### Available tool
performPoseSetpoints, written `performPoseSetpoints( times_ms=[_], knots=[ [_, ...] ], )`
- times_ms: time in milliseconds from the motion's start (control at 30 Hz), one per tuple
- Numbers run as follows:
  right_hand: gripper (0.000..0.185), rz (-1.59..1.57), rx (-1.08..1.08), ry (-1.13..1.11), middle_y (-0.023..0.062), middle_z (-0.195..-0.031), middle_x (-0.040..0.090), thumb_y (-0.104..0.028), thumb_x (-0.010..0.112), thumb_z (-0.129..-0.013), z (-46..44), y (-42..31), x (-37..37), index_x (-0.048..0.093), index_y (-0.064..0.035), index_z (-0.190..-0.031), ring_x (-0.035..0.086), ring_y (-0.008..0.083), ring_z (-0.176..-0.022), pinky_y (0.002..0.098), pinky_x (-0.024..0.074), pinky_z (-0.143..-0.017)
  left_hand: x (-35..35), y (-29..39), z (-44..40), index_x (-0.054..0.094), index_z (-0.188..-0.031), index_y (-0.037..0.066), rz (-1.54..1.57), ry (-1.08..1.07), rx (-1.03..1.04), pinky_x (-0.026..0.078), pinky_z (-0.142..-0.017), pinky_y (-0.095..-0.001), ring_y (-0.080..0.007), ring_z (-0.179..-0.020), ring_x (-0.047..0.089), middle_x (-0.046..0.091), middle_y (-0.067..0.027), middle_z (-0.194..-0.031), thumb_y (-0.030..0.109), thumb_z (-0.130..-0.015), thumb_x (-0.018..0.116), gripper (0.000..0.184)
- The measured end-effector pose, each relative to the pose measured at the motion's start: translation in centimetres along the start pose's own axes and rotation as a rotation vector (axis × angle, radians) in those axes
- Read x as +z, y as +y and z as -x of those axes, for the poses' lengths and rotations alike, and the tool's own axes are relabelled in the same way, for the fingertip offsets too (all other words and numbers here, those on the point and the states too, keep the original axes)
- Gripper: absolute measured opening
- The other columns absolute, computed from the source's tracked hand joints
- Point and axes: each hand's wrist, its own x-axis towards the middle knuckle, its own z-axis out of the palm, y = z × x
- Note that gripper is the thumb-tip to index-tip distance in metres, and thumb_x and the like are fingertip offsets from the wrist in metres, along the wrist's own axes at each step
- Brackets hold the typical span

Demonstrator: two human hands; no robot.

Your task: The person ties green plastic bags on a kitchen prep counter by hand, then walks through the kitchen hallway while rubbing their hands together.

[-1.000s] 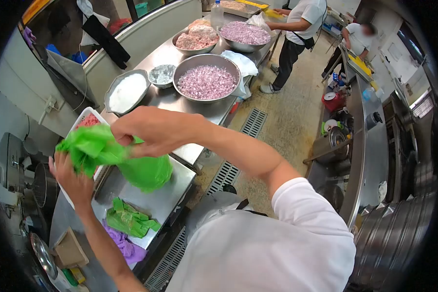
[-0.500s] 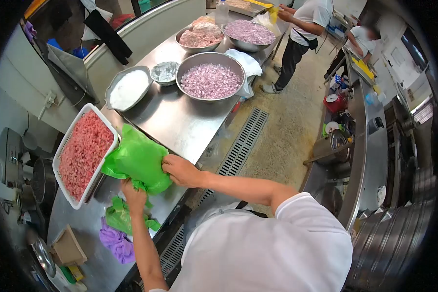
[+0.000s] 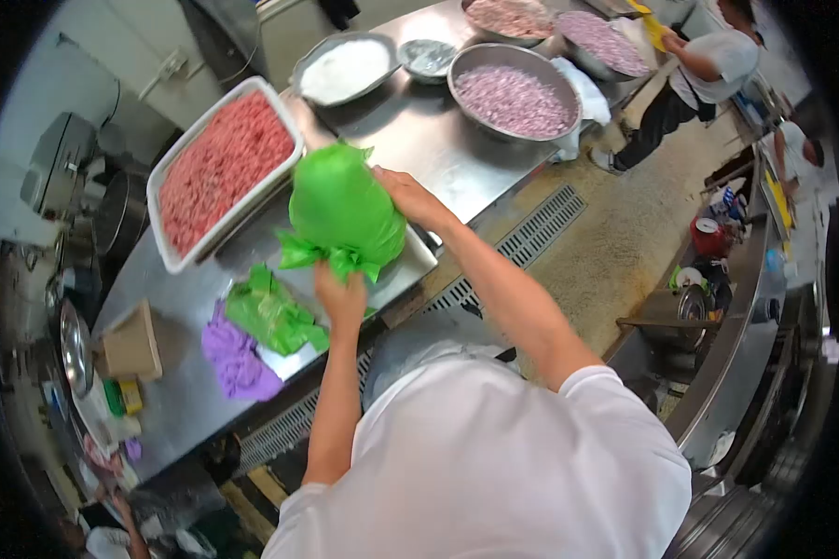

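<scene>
A bulging green plastic bag (image 3: pixel 340 200) is in front of me over the steel table. My left hand (image 3: pixel 342 296) is closed round the bag's gathered neck at its near end. My right hand (image 3: pixel 410 197) grips the bag's right side; its fingertips are partly hidden. Beneath the bag's right side shows the corner of a flat white thing (image 3: pixel 419 265). Left of the bag stands a white plastic basket (image 3: pixel 163 238) heaped with minced meat (image 3: pixel 224 168). Nearer to me lie a crumpled green bag (image 3: pixel 275 312) and a purple cloth-like bundle (image 3: pixel 238 359).
Farther along the steel table (image 3: pixel 410 144) stand a tray of white grains (image 3: pixel 345 70), a small bowl (image 3: pixel 427 58) and a bowl of chopped onion (image 3: pixel 513 101). A brown box (image 3: pixel 130 345) sits at left. Co-workers (image 3: pixel 708 79) stand at far right; another person (image 3: pixel 112 540) is at lower left.
My view has turned, shifting the table scene. The green bag now looks rounder and more upright, its gathered neck in my left hand. My right hand stays at its side.
</scene>
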Motion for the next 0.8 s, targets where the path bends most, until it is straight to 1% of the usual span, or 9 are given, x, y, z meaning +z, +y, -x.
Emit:
performPoseSetpoints(
  times_ms=[33,133,233,400,500,600,700,733,800],
  knots=[
    [0.053,-0.109,0.09,-0.049,0.0136,-0.129,0.062,-0.044,0.041,-0.105,-0.2,2.1,0.3,0.06,-0.0006,-0.129,0.057,0.0217,-0.116,0.0344,0.0438,-0.101,1.3,-1.5,0.3,0.061,-0.111,-0.007,-0.037,-0.097,0.0,0.046,-0.085,-0.0487,-0.0356,-0.094,0.061,0.064,-0.0255,-0.106,0.011,-0.082,0.061,0.035],
    [0.05,0.019,0.2,0.155,0.0136,-0.118,0.067,-0.041,0.049,-0.102,0.3,4.9,-0.4,0.064,0.0008,-0.124,0.062,0.0196,-0.107,0.0341,0.0472,-0.096,1.0,-4.0,2.0,0.062,-0.11,-0.005,0.148,-0.139,-0.593,0.049,-0.08,-0.0452,-0.0316,-0.089,0.064,0.066,-0.0188,-0.101,0.012,-0.084,0.06,0.031],
    [0.049,-0.001,0.006,0.351,0.0133,-0.116,0.066,-0.039,0.057,-0.099,2.3,7.0,-2.2,0.06,0.0021,-0.125,0.063,0.0185,-0.098,0.0318,0.05,-0.086,-2.7,-2.5,4.4,0.064,-0.108,-0.001,0.961,0.301,-0.9,0.051,-0.077,-0.0403,-0.0265,-0.089,0.065,0.067,-0.0133,-0.103,0.013,-0.089,0.057,0.025],
    [0.025,0.164,0.017,0.577,0.0094,-0.097,0.07,-0.02,0.06,-0.095,6.7,5.9,-1.3,0.066,0.0012,-0.108,0.065,0.0169,-0.089,0.0304,0.0506,-0.083,-8.2,-0.7,5.6,0.053,-0.129,0.004,1.258,0.35,-0.966,0.054,-0.081,-0.0471,-0.0296,-0.103,0.063,0.064,-0.012,-0.113,0.027,-0.096,0.051,0.04],
    [0.026,0.261,-0.227,0.489,0.0111,-0.105,0.07,-0.018,0.062,-0.095,4.3,2.8,-1.6,0.065,0.0007,-0.113,0.065,0.0183,-0.101,0.0309,0.049,-0.09,-7.7,0.4,2.5,0.054,-0.127,0.002,1.255,0.369,-0.88,0.051,-0.086,-0.0448,-0.0268,-0.103,0.062,0.064,-0.0125,-0.114,0.021,-0.093,0.058,0.039],
    [0.039,0.108,-0.326,0.361,0.012,-0.116,0.067,-0.031,0.056,-0.1,-1.6,-1.5,-1.4,0.063,0.0006,-0.121,0.059,0.0193,-0.114,0.0331,0.042,-0.102,-2.9,2.8,0.4,0.06,-0.116,-0.002,0.632,0.297,-0.543,0.05,-0.081,-0.0383,-0.0223,-0.091,0.063,0.067,-0.0125,-0.102,0.016,-0.091,0.062,0.03],
    [0.042,-0.123,0.241,0.044,0.0108,-0.115,0.067,-0.037,0.054,-0.1,-5.2,-2.3,-2.8,0.065,-0.002,-0.121,0.057,0.0181,-0.111,0.0321,0.0417,-0.099,-0.8,3.5,-1.9,0.062,-0.105,-0.007,0.443,0.327,-0.524,0.047,-0.082,-0.0374,-0.0199,-0.088,0.062,0.068,-0.0145,-0.097,0.008,-0.085,0.064,0.025],
    [0.033,-0.096,0.254,0.051,0.0063,-0.103,0.068,-0.033,0.058,-0.098,-5.3,-2.2,-2.6,0.068,-0.0045,-0.111,0.06,0.0161,-0.095,0.0292,0.0453,-0.086,-0.6,3.0,-3.2,0.063,-0.095,-0.009,0.455,0.413,-0.492,0.048,-0.078,-0.0388,-0.0212,-0.082,0.063,0.068,-0.0153,-0.092,0.008,-0.083,0.063,0.021],
    [0.028,-0.104,0.158,-0.007,0.0034,-0.093,0.067,-0.03,0.059,-0.097,-6.1,-0.2,-3.3,0.069,-0.0042,-0.103,0.059,0.014,-0.086,0.0283,0.0457,-0.079,-1.7,1.5,-5.0,0.061,-0.107,-0.008,0.346,0.195,-0.632,0.048,-0.079,-0.0362,-0.0208,-0.087,0.062,0.068,-0.0112,-0.101,0.009,-0.087,0.065,0.027]
  ],
)
